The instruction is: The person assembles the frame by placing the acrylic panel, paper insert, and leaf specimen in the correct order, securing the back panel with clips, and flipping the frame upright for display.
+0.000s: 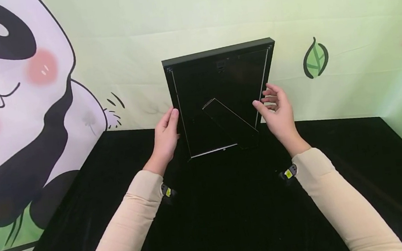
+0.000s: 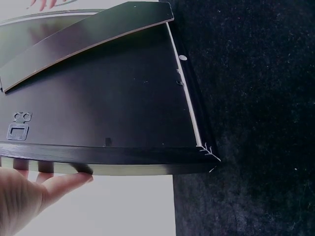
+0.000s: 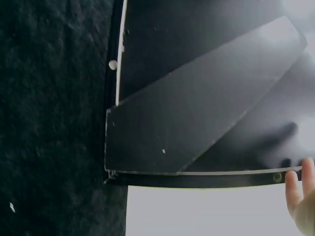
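A black picture frame (image 1: 196, 84) stands with its back toward me. Its support leg (image 1: 228, 122) lies slantwise across the backing and, in the left wrist view, lifts a little off it. My left hand (image 1: 166, 135) holds the left side, the thumb along the outer edge; in the left wrist view that hand (image 2: 22, 199) is at the frame's side rail. At the right side is my right hand (image 1: 279, 114), its fingers loosely extended and the thumb near the rim. Two right fingertips (image 3: 294, 184) appear at the rail in the right wrist view. The front is hidden.
A black cloth (image 1: 234, 221) covers the table. Behind it hangs a pale green backdrop (image 1: 122, 55) with a large panda drawing (image 1: 40, 19) at left and leaf drawings. Both wrists carry small dark devices with yellow-green marks.
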`<move>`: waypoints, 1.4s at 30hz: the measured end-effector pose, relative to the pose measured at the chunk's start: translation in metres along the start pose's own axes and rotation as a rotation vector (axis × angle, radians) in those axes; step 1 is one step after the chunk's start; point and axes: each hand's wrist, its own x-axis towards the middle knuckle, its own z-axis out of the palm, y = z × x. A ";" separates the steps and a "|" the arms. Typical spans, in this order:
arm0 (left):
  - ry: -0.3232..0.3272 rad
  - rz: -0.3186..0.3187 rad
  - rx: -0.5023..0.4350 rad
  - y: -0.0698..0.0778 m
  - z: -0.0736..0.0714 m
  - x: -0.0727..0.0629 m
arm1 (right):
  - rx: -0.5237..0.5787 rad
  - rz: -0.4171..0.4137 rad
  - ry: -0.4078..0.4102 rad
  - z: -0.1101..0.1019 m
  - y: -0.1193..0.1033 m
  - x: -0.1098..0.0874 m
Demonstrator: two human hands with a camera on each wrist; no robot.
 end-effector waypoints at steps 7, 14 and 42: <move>0.007 -0.006 -0.001 0.001 -0.001 0.000 | -0.032 -0.040 -0.163 0.013 0.020 -0.003; 0.001 -0.016 -0.007 0.001 0.000 -0.002 | -0.042 -0.019 -0.227 0.025 0.048 0.001; -0.023 0.011 0.030 -0.001 -0.002 -0.016 | -0.159 -0.049 -0.244 0.020 0.049 -0.021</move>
